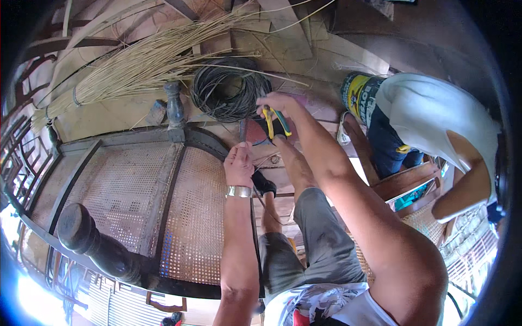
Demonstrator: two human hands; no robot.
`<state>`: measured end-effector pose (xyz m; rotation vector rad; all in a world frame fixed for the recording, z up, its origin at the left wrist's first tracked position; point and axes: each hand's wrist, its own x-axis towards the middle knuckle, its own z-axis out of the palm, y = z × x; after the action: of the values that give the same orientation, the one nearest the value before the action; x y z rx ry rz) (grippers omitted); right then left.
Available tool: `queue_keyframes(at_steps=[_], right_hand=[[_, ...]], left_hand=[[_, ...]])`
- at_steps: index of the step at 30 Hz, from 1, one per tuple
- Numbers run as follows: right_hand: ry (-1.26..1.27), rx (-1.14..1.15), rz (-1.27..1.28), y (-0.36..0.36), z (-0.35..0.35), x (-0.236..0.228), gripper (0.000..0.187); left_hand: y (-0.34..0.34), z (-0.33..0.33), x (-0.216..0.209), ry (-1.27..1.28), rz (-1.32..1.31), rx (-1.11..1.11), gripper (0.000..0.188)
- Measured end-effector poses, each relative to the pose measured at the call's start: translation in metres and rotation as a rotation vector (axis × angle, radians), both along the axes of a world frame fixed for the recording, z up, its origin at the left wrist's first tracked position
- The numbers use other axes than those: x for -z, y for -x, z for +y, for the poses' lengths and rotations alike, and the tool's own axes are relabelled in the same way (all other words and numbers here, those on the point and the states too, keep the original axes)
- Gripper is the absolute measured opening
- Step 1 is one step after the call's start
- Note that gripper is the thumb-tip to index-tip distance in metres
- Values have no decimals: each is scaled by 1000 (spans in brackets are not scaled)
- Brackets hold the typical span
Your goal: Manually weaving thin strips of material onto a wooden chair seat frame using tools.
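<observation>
A dark wooden furniture frame with woven cane panels [119, 179] lies on its side to my left. At its right end, by the curved rail, my left hand [239, 165] is closed in a pinch. Whatever its fingertips hold is too small to make out. Farther out and to the right, my right hand [280, 104] grips a pair of pliers [269, 121] with yellow and green handles, which hang down from the fingers. Just beyond the hands sits a coil of dark strands [209, 89]. A dark red piece [254, 132] lies between the hands.
A long bundle of pale cane strips [136, 65] stretches across the far left. Turned dark posts [98, 244] stick up from the frame. On the right, a co-worker in a white shirt [435, 103] bends beside a dark and yellow bucket [356, 89] and wooden pieces [408, 182].
</observation>
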<state>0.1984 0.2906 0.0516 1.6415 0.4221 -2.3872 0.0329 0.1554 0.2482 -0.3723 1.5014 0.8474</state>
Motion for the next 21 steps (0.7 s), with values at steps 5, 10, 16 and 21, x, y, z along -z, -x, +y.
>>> queue_keyframes(at_steps=[5, 10, 16, 21], right_hand=[[-127, 5, 16, 29, 12, 17, 34], [-298, -292, 29, 12, 36, 16, 25], [-310, -525, 77, 4, 32, -36, 28], [-245, -478, 142, -10, -9, -116, 31]], left_hand=[[3, -18, 6, 53, 18, -25, 21], [-6, -26, 14, 30, -25, -38, 23], [5, -26, -21, 34, 73, -103, 21], [7, -33, -125, 16, 315, -27, 22]])
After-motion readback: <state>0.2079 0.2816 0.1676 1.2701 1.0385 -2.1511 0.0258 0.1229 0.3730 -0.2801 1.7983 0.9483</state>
